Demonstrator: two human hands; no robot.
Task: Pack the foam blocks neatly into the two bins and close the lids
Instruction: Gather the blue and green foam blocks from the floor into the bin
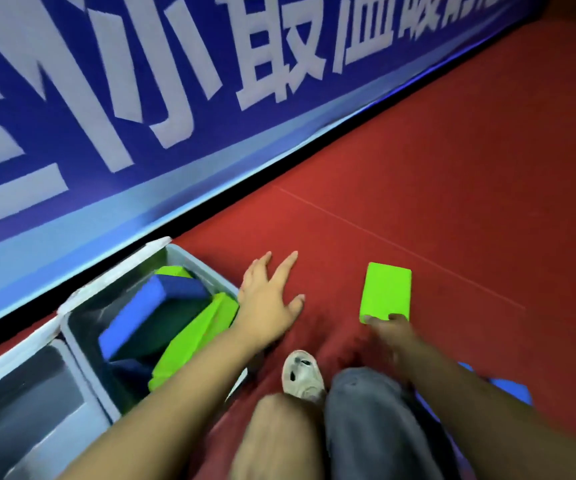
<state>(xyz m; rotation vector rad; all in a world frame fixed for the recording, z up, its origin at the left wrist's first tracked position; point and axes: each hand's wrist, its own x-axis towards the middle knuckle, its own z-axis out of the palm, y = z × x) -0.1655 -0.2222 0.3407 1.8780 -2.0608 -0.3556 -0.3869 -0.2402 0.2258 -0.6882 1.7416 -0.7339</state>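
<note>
A green foam block (386, 292) lies flat on the red floor. My right hand (388, 332) pinches its near edge, fingers curled over it. My left hand (269, 299) hovers open with spread fingers just right of a grey bin (78, 306), my forearm crossing the bin's near corner. That bin holds a blue block (148, 306), a dark green one (148, 336) and green blocks (193, 334) lying tilted and jumbled. A second grey bin (20, 403) stands at the lower left; its inside looks dark. A blue block (511, 389) lies on the floor behind my right forearm.
A blue banner wall (141, 116) with large white characters runs diagonally behind the bins. Red floor (453, 185) stretches to the right. My knees and a white shoe (302, 374) fill the bottom middle.
</note>
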